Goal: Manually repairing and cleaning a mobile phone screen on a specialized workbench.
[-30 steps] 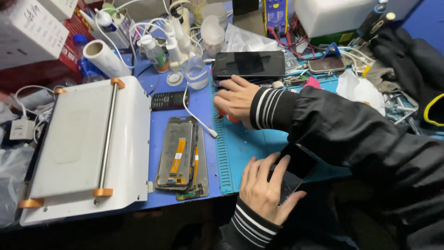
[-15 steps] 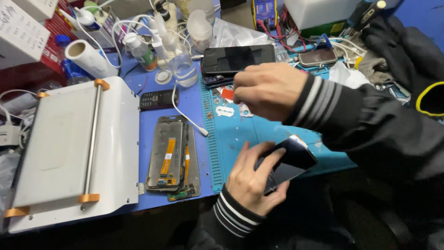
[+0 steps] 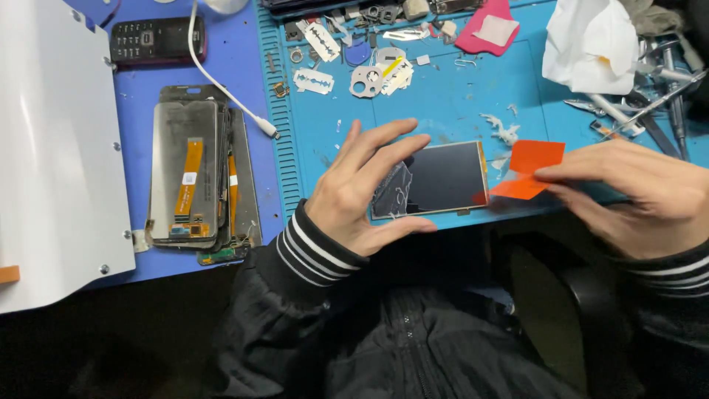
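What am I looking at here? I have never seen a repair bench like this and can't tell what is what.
This is a view from a camera worn on a person's head, looking down at their own hands. The left hand holds a dark rectangular phone screen panel by its edges over a teal work mat. The right hand pinches a small orange plastic card against the panel's corner. To the left lie a stack of grey phone screens with orange ribbon cables, a black keypad phone and a white cable. Razor blades are scattered above.

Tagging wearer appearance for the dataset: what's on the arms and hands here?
Both hands bare, no gloves or rings visible. Left hand and right hand come out of black jacket sleeves ending in ribbed black cuffs with thin white stripes. A zip runs down the jacket front.
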